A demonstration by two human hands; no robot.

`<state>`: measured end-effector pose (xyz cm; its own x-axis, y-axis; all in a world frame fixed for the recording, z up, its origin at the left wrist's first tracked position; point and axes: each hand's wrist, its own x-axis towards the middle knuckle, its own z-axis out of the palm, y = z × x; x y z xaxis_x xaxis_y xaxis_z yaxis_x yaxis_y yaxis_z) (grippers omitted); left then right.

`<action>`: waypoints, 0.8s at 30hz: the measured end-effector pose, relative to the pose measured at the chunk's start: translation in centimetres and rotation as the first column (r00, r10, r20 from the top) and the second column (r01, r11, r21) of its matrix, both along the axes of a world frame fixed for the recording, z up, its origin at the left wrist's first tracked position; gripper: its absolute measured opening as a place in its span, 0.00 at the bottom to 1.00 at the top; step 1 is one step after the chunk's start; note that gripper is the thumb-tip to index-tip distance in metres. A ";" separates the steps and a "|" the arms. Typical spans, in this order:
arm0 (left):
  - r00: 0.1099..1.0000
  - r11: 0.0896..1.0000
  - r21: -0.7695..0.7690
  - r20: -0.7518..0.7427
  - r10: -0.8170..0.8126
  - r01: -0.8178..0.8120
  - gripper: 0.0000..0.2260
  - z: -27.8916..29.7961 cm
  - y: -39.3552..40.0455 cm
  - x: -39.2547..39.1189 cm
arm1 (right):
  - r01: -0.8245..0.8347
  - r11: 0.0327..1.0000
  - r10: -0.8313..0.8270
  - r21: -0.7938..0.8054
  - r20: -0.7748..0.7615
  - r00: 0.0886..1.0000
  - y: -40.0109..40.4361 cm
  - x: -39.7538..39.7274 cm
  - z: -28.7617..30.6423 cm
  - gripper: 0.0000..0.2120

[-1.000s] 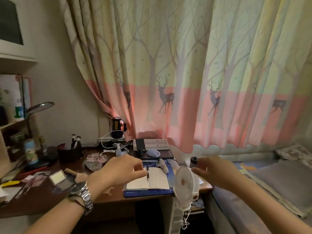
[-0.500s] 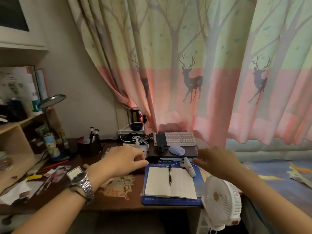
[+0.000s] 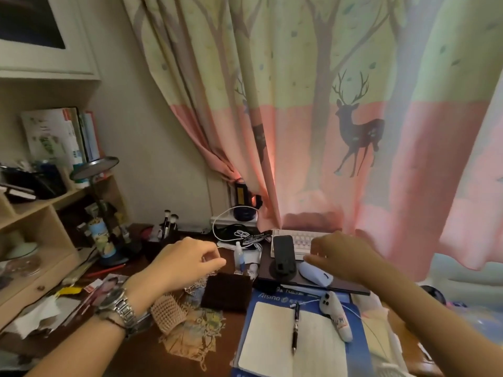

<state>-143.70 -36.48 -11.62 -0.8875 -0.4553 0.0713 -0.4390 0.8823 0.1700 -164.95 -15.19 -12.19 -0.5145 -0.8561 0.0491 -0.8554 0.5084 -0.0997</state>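
Observation:
My left hand (image 3: 185,263), a metal watch on its wrist, hovers over the desk beside a small clear bottle (image 3: 238,255), fingers loosely curled and holding nothing. My right hand (image 3: 340,255) reaches over the white keyboard (image 3: 300,240) and the pale mouse (image 3: 315,275), fingers relaxed and empty. Between the hands a black phone (image 3: 283,250) stands upright on a round stand. Nearer me, an open notebook (image 3: 272,338) with a black pen (image 3: 296,325) lies on a blue mat.
A dark square box (image 3: 227,291), a hairbrush (image 3: 168,312) and a lace cloth lie by my left wrist. A desk lamp (image 3: 94,167), brush holder (image 3: 163,235) and shelves crowd the left. White cables (image 3: 231,229) lie at the back. A curtain (image 3: 353,131) hangs behind.
The view has closed in on the desk and both hands have moved forward over it, the right to the keyboard and mouse. The white fan has left the view.

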 end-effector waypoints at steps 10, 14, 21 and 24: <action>0.998 0.998 0.028 0.040 -0.055 0.054 0.13 -1.8 -5.2 -6.8 | 0.030 0.997 -0.033 0.070 0.045 0.998 -3.7 -5.1 -1.4 0.14; 0.986 0.987 0.025 0.057 -0.158 0.156 0.12 -2.7 -8.0 -10.9 | 0.099 0.991 -0.099 0.090 -0.005 0.995 -5.7 -6.6 -1.2 0.13; 0.955 0.957 0.048 0.061 -0.290 0.287 0.10 -4.9 -12.9 -15.0 | 0.179 0.984 -0.179 0.019 -0.015 0.984 -10.2 -7.1 -2.5 0.15; 0.948 0.952 0.048 0.080 -0.307 0.304 0.11 -6.5 -14.1 -15.2 | 0.193 0.980 -0.195 0.048 0.025 0.981 -11.3 -6.4 -4.1 0.16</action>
